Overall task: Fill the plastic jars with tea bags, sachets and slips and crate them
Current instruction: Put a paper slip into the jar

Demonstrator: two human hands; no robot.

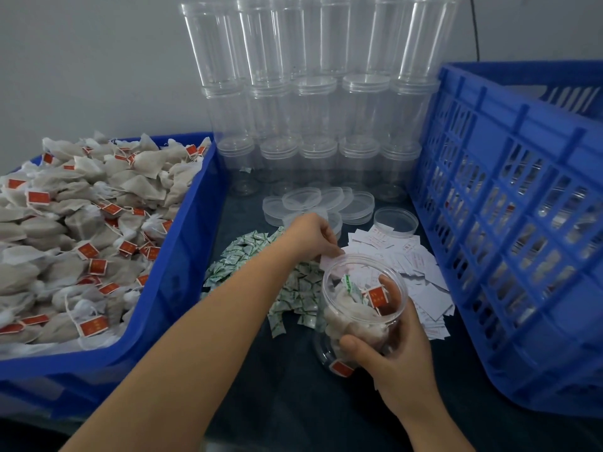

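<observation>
Head view | right hand grips the clear plastic jar of tea bags near centre, tilted leftward to receive | left hand pinches a white paper slip at its mouth | blue slatted crate waits right.

I face a plain grey wall. A thin black cable hangs down it on my right. My table has a dark top. The light is soft.
</observation>
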